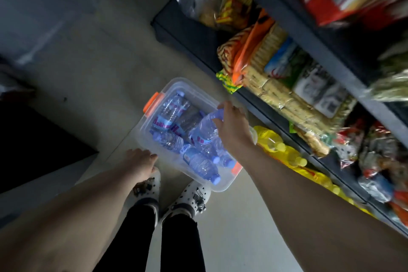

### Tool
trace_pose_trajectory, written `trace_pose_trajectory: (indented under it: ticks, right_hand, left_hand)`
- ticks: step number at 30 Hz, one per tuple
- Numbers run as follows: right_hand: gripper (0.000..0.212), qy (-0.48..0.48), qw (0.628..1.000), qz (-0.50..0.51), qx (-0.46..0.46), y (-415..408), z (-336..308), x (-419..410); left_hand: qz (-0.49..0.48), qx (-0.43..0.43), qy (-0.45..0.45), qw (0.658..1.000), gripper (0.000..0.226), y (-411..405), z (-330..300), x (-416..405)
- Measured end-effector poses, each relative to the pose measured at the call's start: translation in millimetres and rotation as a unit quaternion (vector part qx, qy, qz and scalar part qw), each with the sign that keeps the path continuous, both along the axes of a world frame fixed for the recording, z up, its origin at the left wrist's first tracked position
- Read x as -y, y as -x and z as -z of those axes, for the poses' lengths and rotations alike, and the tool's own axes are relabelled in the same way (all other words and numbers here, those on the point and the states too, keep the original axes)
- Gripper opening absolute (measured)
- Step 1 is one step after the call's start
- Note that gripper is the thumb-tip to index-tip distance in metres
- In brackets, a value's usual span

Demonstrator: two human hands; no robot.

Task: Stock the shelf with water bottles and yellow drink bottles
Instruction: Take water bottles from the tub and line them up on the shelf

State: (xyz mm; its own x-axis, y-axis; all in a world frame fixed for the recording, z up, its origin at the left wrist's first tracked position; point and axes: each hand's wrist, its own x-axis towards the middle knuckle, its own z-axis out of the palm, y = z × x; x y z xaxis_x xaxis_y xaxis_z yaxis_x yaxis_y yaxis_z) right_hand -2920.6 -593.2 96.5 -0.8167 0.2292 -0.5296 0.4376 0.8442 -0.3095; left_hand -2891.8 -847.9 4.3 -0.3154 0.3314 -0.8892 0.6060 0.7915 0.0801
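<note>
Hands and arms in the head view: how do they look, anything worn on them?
Both arms are bare as far up as the picture shows: no sleeves, no gloves. The left hand and right hand show no rings, and I see no watch or bracelet on either wrist. Lower down, the person wears black trousers and white clogs with small dark charms.

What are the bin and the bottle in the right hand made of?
Bin: looks like clear, glossy rigid plastic; the floor shows through its walls, and it has orange latches. Bottle held by the right hand: thin clear ribbed plastic, probably PET, with a blue cap and printed label.
</note>
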Motion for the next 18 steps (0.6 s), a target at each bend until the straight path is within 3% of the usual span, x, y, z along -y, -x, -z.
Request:
trace_pose_trajectory:
  ticks: [5, 10, 18]
  right_hand:
    - [0.033, 0.03, 0.996, -0.004, -0.08, 1, -138, -11]
    - [0.03, -0.01, 0.978, -0.033, -0.208, 21, -291, -14]
    - [0.024, -0.122, 0.875, -0.079, -0.461, 42, -519, -26]
  left_hand:
    - [-0.004, -0.04, -0.026, 0.999, 0.048, 37, -124, -2]
    - [-0.026, -0.104, -0.104, 0.989, 0.048, 81, -276, -25]
    - [-0.097, -0.172, -0.236, 0.951, 0.055, 128, -456, -45]
